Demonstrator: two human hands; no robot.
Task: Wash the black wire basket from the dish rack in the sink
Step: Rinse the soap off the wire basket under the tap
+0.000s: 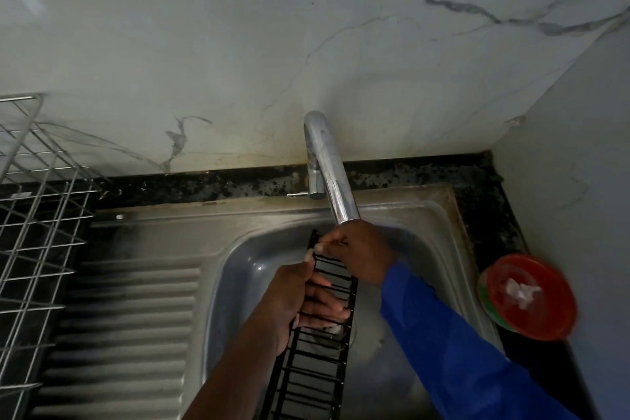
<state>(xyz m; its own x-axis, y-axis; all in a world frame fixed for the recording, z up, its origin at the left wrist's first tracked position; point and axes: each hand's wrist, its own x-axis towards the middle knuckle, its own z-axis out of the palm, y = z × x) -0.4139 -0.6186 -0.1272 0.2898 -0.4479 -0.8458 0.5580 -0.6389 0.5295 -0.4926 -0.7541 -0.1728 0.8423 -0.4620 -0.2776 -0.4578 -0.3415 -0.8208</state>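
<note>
A long, narrow black wire basket (pixel 312 368) is held upright over the steel sink (pixel 439 242), running from under the tap down to the bottom edge. My left hand (pixel 293 303) grips its left side at the middle, fingers through the wires. My right hand (pixel 358 249), in a blue sleeve, pinches the basket's top end just below the chrome tap (pixel 329 164). The spout's mouth is hidden behind my right hand; I cannot tell whether water runs.
A silver wire dish rack (pixel 37 215) stands at the left beside the ribbed drainboard (pixel 129 327). A red round container (pixel 530 295) with white matter inside sits on the dark counter right of the sink. Marble wall behind.
</note>
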